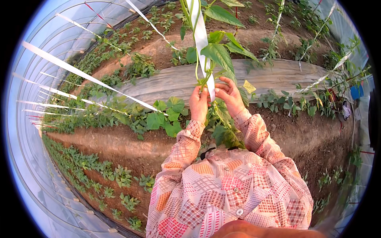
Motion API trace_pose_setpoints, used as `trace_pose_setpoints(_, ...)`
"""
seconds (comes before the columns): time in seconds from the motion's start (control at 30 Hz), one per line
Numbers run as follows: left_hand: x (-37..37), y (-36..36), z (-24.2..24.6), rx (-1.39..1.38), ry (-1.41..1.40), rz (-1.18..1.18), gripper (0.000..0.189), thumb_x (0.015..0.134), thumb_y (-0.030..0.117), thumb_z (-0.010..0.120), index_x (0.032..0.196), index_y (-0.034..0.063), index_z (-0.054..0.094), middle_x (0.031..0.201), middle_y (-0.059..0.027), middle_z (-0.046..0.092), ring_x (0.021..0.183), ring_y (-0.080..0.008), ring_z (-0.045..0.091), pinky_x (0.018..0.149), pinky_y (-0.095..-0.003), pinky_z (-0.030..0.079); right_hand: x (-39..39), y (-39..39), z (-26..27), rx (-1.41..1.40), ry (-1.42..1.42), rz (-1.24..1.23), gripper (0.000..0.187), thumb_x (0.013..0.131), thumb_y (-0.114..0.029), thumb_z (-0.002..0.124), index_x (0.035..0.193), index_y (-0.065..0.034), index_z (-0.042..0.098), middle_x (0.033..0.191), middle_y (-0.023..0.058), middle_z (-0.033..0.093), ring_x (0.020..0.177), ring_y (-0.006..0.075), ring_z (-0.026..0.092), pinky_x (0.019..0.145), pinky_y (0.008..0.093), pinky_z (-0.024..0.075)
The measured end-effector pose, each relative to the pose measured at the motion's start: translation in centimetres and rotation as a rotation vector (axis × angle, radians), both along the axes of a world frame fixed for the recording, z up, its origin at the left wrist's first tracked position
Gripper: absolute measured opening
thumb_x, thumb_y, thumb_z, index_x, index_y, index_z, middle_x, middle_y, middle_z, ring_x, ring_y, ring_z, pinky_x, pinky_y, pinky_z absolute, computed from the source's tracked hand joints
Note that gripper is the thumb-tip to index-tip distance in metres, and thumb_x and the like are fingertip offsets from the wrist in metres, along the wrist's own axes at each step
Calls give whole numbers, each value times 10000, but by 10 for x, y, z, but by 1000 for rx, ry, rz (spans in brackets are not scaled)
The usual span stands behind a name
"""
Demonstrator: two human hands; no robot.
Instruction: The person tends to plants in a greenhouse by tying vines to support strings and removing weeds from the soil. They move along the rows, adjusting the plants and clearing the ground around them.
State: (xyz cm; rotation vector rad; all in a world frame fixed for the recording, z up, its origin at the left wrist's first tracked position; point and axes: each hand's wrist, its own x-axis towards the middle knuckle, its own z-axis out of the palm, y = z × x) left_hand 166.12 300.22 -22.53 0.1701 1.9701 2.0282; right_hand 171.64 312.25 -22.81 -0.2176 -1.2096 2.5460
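A wide white plastic strip (pixel 200 35) hangs down in front of me beside a green climbing vine stem (pixel 196 67). My left hand (pixel 198 102) pinches the vine at a leafy joint, just left of the strip's lower part. My right hand (pixel 229 96) is at the strip's right edge, thumb and bent fingers closed on it near its lower end. Broad green leaves (pixel 218 56) spread above my right hand, and a yellowish leaf (pixel 249 86) is beside it. More leaves (pixel 226 135) hang below both hands, close to my patterned shirt.
Other white strips (pixel 89 78) slant down to plants at the left. Leafy vines (pixel 168 116) grow along the row. Behind the hands lies a bed covered with plastic film (pixel 276 71). Curved greenhouse hoops (pixel 32 166) stand left. A blue object (pixel 356 91) is at far right.
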Motion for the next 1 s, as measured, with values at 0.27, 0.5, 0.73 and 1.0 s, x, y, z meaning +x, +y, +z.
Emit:
trace_pose_setpoints(0.27,-6,5,6,-18,-1,-3,239,949,175,484,1124,24,542,772,-25,619,584,-91,588,435,-209,421,-5,-15,16,592,-38,-207,504,745,22,637,1216,-15,462,1018,95,589,755,124,625,685,278,530)
trace_pose_setpoints(0.5,-11,7,9,72,-36,26,242,960,167,441,1127,-1,490,794,-78,633,617,-146,627,482,-243,485,-13,-20,6,741,-12,-331,373,751,50,548,1124,28,537,921,71,607,757,106,581,665,252,498)
trace_pose_setpoints(0.73,-18,17,10,66,-18,-21,202,947,112,432,1109,33,521,805,-57,637,598,-110,625,447,-224,468,-19,-4,4,373,93,-23,289,816,38,473,1097,27,540,974,48,602,863,133,603,778,286,499)
trace_pose_setpoints(1.0,-18,-3,14,123,-22,-50,231,939,103,447,1137,21,533,821,-35,630,590,-79,602,458,-211,469,-18,8,12,366,73,299,205,828,-61,574,1023,3,579,947,44,618,856,155,605,800,312,471)
